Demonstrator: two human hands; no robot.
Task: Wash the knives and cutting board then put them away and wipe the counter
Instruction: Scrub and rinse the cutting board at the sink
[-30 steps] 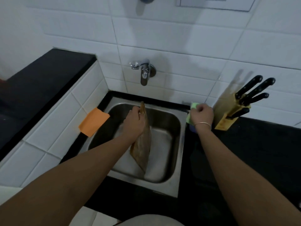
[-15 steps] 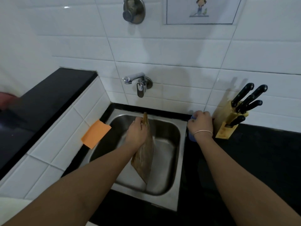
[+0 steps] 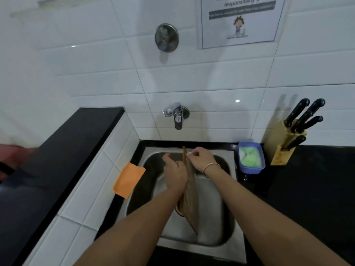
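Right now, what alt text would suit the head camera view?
Two bare hands, left hand and right hand, hold a wooden cutting board upright in a steel sink; a knife block stands on the black counter to the right.

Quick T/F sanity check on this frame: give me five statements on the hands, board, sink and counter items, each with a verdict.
1. The cutting board stands on edge in the sink. True.
2. The left hand is on the board. True.
3. The right hand rests on the knife block. False: it is at the board's top edge.
4. The orange cloth lies in the sink basin. False: it hangs on the tiled ledge to the sink's left.
5. The blue tub sits between sink and knife block. True.
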